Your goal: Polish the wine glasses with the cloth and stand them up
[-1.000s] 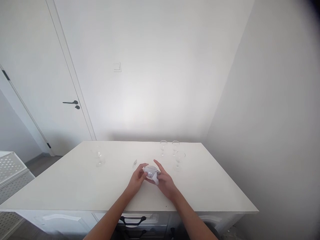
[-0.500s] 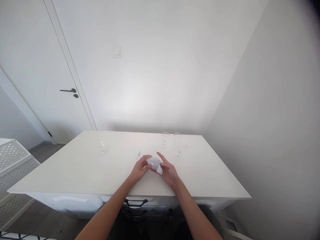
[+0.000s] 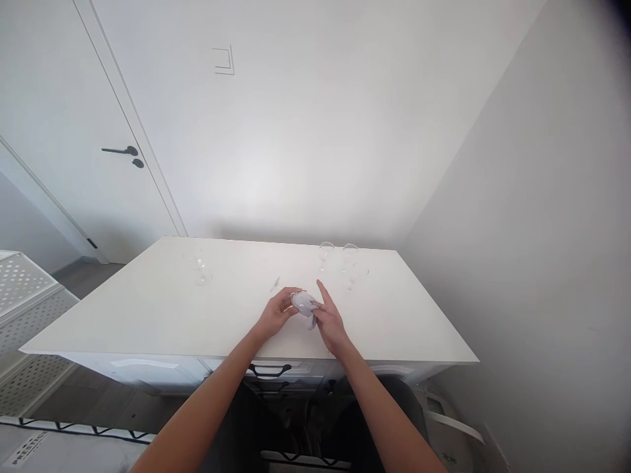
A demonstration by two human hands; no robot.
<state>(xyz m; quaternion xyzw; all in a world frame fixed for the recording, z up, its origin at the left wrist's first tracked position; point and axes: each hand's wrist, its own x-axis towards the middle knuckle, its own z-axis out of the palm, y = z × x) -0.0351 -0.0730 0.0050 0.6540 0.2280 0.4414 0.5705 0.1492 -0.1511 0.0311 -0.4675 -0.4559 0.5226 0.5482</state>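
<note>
My left hand (image 3: 273, 317) is closed around a clear glass (image 3: 302, 303) above the near middle of the white table. Inside or against its bowl is a pale grey cloth (image 3: 311, 322), part of which hangs down. The fingers of my right hand (image 3: 331, 323) press the cloth at the glass's right side, with one finger stretched upward. A thin clear disc (image 3: 275, 284), like a glass's foot, shows just beyond my left hand; whether it joins the held glass is hidden. Behind my right hand stand stemmed glasses (image 3: 326, 253).
Another clear glass (image 3: 201, 270) is on the left part of the white table (image 3: 133, 315). Black drawer handles (image 3: 270, 371) sit below the front edge. A perforated white rack (image 3: 24, 309) stands at the left, and a wall borders the right.
The view has tilted down, so the table's contents sit higher in the picture. My right fingers have shifted on the cloth, and its hanging end looks narrower. Both hands keep their hold.
</note>
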